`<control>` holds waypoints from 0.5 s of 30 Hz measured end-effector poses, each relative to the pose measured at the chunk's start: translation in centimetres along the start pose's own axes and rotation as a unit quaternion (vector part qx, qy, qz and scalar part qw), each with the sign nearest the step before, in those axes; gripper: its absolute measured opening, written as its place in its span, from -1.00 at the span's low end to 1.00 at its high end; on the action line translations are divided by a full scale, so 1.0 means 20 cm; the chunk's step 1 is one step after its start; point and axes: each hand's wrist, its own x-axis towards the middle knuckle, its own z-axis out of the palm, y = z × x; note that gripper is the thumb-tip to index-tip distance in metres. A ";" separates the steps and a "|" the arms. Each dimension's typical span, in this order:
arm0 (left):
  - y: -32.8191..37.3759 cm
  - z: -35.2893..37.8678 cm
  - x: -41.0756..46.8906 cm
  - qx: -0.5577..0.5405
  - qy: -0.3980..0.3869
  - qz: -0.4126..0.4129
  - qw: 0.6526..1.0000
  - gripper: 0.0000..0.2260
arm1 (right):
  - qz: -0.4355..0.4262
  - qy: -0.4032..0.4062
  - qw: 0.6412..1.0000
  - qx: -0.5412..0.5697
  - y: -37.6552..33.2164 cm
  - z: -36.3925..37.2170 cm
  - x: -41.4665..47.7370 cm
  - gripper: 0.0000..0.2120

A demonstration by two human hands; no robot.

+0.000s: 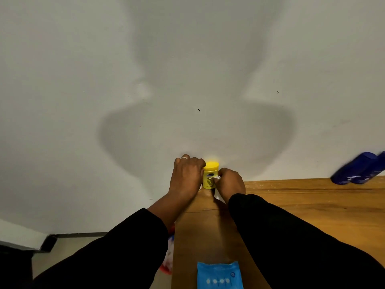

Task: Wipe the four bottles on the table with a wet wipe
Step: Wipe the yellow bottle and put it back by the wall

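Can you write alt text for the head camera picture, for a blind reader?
A left hand grips a yellow jar at the back of a wooden table while the right hand presses a white wipe to its label. Two dark blue bottles stand far right; a blue wipe pack lies nearest.

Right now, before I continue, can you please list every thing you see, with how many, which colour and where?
yellow bottle: one, yellow, at the table's far edge by the wall, between the two hands
wipe: one, white, against the yellow bottle's front
blue bottles: two, dark blue, far right of the table, by the wall
wipe pack: one, light blue, near edge of the table
table: one, brown wood
wall: one, white, behind the table
red and white thing: one, beside the table's left edge, unclear what
left hand: grips the yellow bottle
right hand: pinches the wipe
sleeves: two, black
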 end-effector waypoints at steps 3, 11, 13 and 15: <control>0.00 0.00 0.01 0.004 -0.005 -0.003 1.000 -0.80 | 0.003 -0.001 1.000 0.002 0.00 0.00 0.00 -0.71; -0.01 0.00 0.01 0.015 -0.007 -0.008 1.000 -0.77 | 0.007 -0.012 1.000 -0.001 0.00 -0.02 0.00 -0.70; 0.00 -0.01 0.01 0.015 -0.004 -0.007 1.000 -0.76 | 0.007 -0.007 1.000 -0.002 0.00 -0.02 0.00 -0.70; 0.00 0.00 0.01 0.014 -0.001 -0.004 1.000 -0.75 | 0.009 -0.005 1.000 0.001 0.00 -0.03 -0.01 -0.72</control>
